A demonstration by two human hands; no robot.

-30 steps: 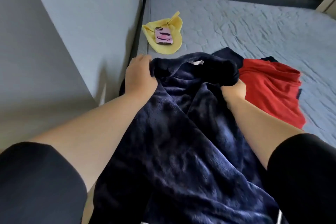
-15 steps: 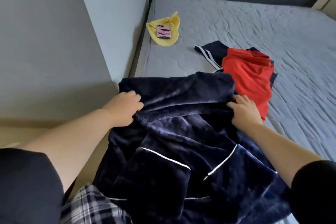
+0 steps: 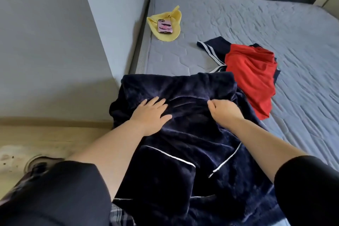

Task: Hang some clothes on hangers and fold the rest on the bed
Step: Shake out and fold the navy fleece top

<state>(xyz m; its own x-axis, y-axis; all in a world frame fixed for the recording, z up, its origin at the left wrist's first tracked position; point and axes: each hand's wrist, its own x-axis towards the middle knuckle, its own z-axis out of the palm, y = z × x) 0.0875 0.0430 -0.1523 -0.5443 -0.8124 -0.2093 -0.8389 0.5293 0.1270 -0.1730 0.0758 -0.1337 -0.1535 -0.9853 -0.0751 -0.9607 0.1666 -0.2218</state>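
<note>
You're on the folding step: the navy fleece garment (image 3: 183,139) lies over the near corner of the bed (image 3: 238,20), at 6 o'clock, with its top edge turned over. Your left hand (image 3: 150,113) is flat and wide, fingers spread, pressing the fleece down. Your right hand (image 3: 224,111) is curled, pinching a ridge of fabric. Next, I'd say, smooth it and bring a side across; thick pile may spring back. The red garment (image 3: 251,75) waits at 2 o'clock, the yellow cloth (image 3: 169,36) with a phone (image 3: 165,26) at 11.
</note>
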